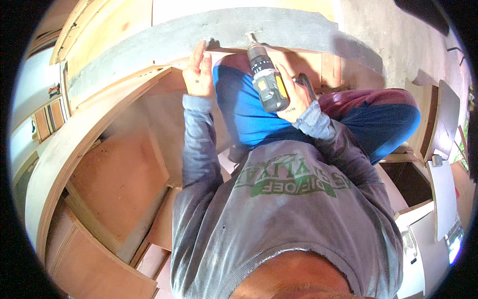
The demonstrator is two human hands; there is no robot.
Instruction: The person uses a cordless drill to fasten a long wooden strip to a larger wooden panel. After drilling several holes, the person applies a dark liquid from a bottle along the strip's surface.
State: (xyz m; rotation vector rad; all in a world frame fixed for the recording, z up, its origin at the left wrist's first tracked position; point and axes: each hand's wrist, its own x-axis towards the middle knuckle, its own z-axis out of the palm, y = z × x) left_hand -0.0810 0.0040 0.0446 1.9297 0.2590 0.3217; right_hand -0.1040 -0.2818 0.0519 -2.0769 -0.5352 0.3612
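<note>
My right hand (295, 97) is wrapped round the grip of a black and yellow cordless drill (269, 82). The drill points away from me, and its bit end meets the grey surface of a long, curved board (298, 25) in front of my knees. A pale mark shows on the board by the tip; whether the tip presses into it I cannot tell. To the left of the drill, my left hand (198, 72) is raised by the board's near edge with its fingers stretched out. No object shows in it, though part of the palm side is hidden.
I sit with bent legs in blue trousers (249, 109) close to the board. On the left stands an open wooden cabinet frame (107, 107) with a curved edge. Open compartments (408, 182) and hinged panels (444, 199) are at the right. A concrete-like floor (393, 40) lies far right.
</note>
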